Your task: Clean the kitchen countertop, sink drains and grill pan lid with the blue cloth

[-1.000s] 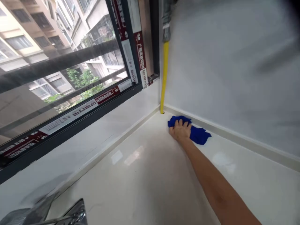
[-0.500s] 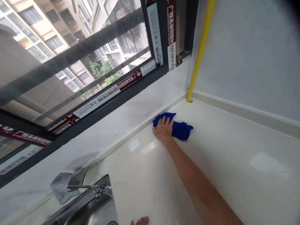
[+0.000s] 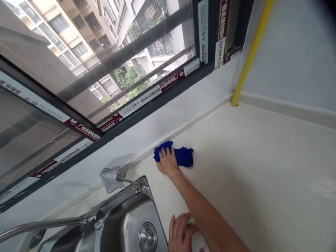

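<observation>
My right hand (image 3: 166, 163) presses flat on crumpled blue microfibre cloth (image 3: 181, 156), centre frame, against the counter's back edge. Left hand (image 3: 181, 232) rests open on cream countertop (image 3: 249, 168), bottom centre. Risk: cloth snagging the stainless steel sink (image 3: 123, 224) rim just left.

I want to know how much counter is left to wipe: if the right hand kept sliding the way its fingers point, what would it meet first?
The right hand, pressed on the crumpled blue cloth, points toward the window. It would probably meet the raised white counter edge first, just beyond the cloth, then the pale window sill.
</observation>
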Tool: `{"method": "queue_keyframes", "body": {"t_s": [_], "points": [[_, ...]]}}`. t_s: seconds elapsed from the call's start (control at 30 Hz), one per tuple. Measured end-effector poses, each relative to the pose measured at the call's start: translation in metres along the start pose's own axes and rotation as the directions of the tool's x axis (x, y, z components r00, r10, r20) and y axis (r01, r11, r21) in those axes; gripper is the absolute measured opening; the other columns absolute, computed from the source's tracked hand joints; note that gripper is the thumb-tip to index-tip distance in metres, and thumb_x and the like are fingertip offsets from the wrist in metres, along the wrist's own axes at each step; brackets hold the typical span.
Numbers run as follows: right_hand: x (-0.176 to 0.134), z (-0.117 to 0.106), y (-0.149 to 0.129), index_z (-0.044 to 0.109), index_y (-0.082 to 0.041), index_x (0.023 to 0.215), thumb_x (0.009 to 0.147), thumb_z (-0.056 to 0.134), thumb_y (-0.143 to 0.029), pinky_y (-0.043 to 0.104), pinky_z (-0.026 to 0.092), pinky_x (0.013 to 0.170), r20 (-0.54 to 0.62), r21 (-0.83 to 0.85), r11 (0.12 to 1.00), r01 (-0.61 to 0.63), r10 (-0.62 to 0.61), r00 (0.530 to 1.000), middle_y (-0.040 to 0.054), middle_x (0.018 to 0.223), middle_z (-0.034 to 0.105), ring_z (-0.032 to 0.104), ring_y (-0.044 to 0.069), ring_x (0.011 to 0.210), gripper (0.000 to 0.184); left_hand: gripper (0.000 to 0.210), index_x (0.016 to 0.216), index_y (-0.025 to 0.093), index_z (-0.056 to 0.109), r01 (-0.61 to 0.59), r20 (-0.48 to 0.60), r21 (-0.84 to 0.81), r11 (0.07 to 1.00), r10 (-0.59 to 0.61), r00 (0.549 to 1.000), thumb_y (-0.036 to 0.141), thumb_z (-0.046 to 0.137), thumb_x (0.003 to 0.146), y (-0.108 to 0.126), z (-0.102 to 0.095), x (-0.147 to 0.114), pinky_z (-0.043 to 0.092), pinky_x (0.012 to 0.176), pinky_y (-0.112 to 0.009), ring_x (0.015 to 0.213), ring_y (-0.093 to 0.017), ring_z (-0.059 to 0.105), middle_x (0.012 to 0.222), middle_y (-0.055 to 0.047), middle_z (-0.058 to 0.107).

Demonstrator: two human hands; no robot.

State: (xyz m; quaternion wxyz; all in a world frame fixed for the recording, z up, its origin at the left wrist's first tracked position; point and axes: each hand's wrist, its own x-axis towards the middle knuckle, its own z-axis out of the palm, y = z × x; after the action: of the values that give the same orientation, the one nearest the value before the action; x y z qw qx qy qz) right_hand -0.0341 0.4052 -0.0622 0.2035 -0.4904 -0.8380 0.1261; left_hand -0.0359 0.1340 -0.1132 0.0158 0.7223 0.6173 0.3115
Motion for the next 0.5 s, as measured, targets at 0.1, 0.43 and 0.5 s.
{"method": "queue_keyframes", "body": {"t_s": [0.1,0.43,0.5], "points": [[-0.010,0.015,-0.028,0.054,-0.015,0.140,0.086,0.049,-0.034,0.052,0.006,0.119,0.035,0.033,0.990,0.140,-0.141,0.989,0.0110,0.150,0.048,0.035,0.034,0.138,0.057,0.059,0.134,0.025,0.052,-0.005,0.096,-0.049,0.999,0.010,0.995,0.051,0.059,0.081,-0.001,-0.006,0.001,0.040,0.112,-0.066,0.127,-0.033,0.054,0.130,-0.015,0.062],[-0.079,0.019,-0.048,0.055,-0.020,0.140,0.087,0.046,-0.023,0.051,0.015,0.119,0.036,-0.057,0.985,0.162,-0.160,0.986,0.0060,0.152,0.045,0.034,0.029,0.142,0.054,0.058,0.124,0.022,0.057,-0.078,0.170,-0.420,0.904,0.162,0.972,0.016,0.063,0.067,-0.014,-0.047,-0.014,0.037,0.117,-0.058,0.130,-0.029,0.051,0.131,-0.011,0.061],[-0.105,0.017,-0.045,0.054,-0.021,0.141,0.086,0.046,-0.021,0.052,0.017,0.119,0.029,-0.092,0.984,0.155,-0.152,0.988,0.0052,0.152,0.044,0.033,0.028,0.143,0.056,0.046,0.115,0.019,0.060,-0.074,0.200,-0.395,0.916,0.164,0.966,0.007,0.055,0.070,-0.032,-0.079,-0.035,0.042,0.114,-0.054,0.134,-0.027,0.048,0.131,-0.012,0.061]]}}
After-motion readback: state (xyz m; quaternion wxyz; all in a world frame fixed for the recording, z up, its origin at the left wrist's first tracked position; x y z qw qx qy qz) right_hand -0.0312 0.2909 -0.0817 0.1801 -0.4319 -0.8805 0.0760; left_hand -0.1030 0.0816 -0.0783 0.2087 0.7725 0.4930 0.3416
